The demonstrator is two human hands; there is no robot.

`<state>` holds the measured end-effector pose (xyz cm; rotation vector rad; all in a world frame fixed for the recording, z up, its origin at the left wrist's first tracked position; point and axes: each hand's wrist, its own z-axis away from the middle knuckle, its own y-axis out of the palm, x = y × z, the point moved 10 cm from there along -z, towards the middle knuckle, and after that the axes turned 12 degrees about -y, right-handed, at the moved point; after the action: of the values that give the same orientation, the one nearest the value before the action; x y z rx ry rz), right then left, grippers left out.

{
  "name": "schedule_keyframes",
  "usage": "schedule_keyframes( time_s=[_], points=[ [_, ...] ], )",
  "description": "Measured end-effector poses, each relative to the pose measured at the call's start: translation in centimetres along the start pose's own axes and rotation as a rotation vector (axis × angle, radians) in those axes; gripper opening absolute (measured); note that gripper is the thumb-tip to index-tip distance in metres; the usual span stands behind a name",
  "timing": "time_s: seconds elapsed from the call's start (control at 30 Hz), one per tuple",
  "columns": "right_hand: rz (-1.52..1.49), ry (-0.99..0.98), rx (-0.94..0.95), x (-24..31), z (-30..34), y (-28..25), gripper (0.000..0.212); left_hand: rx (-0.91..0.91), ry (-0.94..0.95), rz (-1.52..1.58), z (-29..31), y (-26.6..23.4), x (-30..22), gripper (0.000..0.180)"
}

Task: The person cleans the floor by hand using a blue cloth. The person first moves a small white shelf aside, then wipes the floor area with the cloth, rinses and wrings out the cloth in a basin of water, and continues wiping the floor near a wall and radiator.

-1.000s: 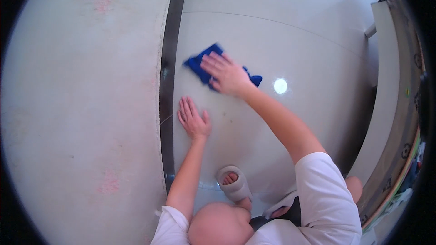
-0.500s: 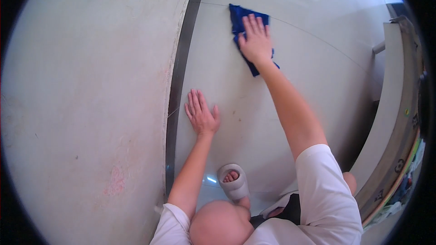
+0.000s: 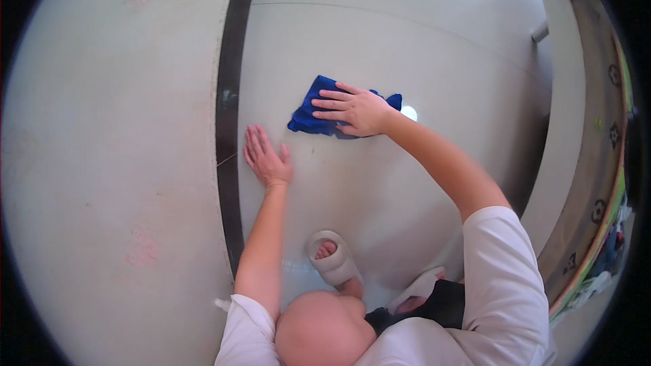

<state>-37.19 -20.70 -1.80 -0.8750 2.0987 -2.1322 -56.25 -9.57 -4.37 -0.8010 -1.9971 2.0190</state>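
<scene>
My right hand (image 3: pixel 357 110) lies flat on a dark blue cloth (image 3: pixel 308 107), palm down with the fingers spread and pointing left. The cloth is crumpled against the glossy pale floor tiles (image 3: pixel 400 190), and part of it is hidden under the palm. To the lower left, my left hand (image 3: pixel 267 157) rests open on the same tiles, fingers stretched out, near the dark border strip (image 3: pixel 229 105). That hand holds nothing and is apart from the cloth.
A pale wall (image 3: pixel 115 163) with pinkish stains rises on the left beyond the dark strip. To the right stands a low piece of furniture with a light rail (image 3: pixel 566 95) and a patterned brown side (image 3: pixel 597 135). Below, my foot wears a pale slipper (image 3: pixel 337 268).
My right hand has drawn the cloth nearer and to the left, and its fingers have turned from pointing away to pointing left. My left hand stays flat on the floor; the view has shifted somewhat.
</scene>
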Motion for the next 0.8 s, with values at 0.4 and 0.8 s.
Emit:
schedule_keyframes(
  time_s=[0.4, 0.8],
  points=[
    [-0.04, 0.142, 0.079, 11.9, 17.4, 3.4, 0.072, -0.103, 0.034, -0.026, 0.0, -1.5, -1.4, 0.076],
    [0.056, 0.721, -0.278, 9.1, 21.5, 1.5, 0.062, -0.116, -0.106, 0.153, 2.1, -1.0, 2.8, 0.073]
  ],
)
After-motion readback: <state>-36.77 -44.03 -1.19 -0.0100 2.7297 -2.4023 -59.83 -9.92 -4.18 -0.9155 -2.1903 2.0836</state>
